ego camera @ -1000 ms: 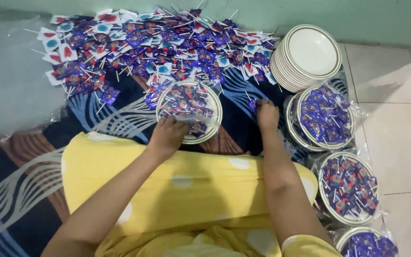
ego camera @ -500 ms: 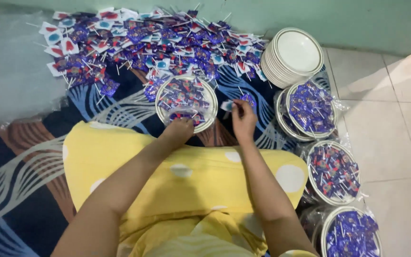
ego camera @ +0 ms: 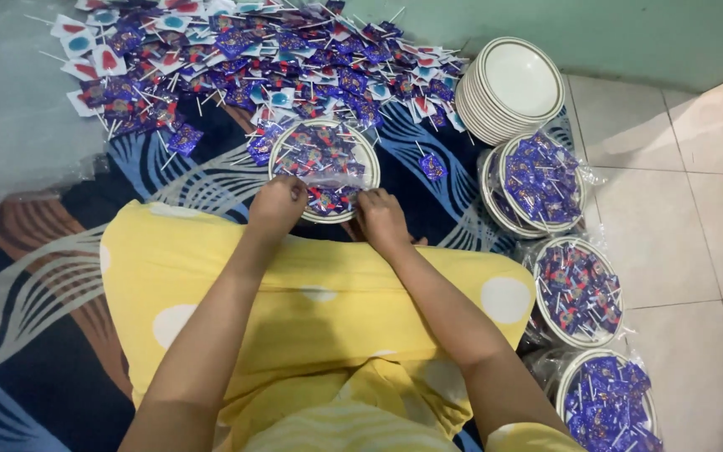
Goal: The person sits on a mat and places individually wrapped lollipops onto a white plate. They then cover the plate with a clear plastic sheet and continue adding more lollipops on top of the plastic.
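Observation:
A white plate (ego camera: 279,147) heaped with purple-wrapped lollipops lies on the patterned mat just beyond my knees. A piece of clear plastic film (ego camera: 328,179) stretches over the plate's near side. My left hand (ego camera: 278,203) pinches the film at the plate's near left rim. My right hand (ego camera: 381,218) grips the film at the near right rim. Both hands are closed on the plastic.
A big loose pile of lollipops (ego camera: 236,50) covers the mat behind the plate. A stack of empty white plates (ego camera: 512,88) stands at the right. Three filled, plastic-wrapped plates (ego camera: 537,180) (ego camera: 579,289) (ego camera: 608,402) line the tiled floor edge. One stray lollipop (ego camera: 431,166) lies between.
My right hand came in from the right to the plate's near rim and took hold of the clear film. My left hand stayed at the plate's near left edge.

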